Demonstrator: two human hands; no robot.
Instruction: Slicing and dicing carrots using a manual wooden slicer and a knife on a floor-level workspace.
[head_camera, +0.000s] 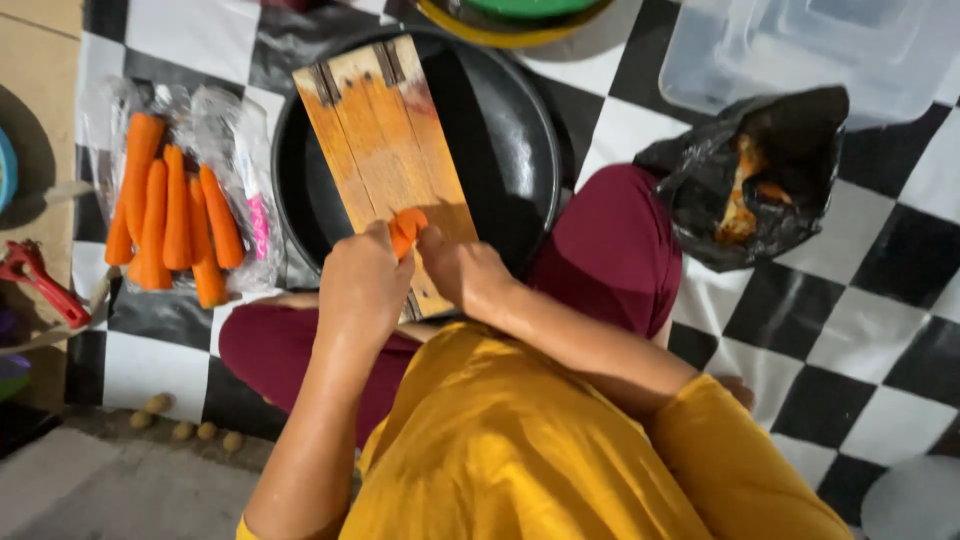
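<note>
The person is sitting on a checkered floor mat (830, 330), both forearms reaching forward and meeting at the near end of a wooden board (385, 150) that is lying tilted across one round black pan (520, 130). The left hand (362, 285) is curling its fingers, knuckles up, its grip pinching a carrot piece (406, 229) from the left; the right hand (462, 268) is pressing in from the right, its grip also closing on that one piece, right at the board's lower edge. Off to the left, about six whole carrots (170, 215) are lying on a clear plastic bag. One black bag (760, 185) is sitting at the right, holding peelings.
</note>
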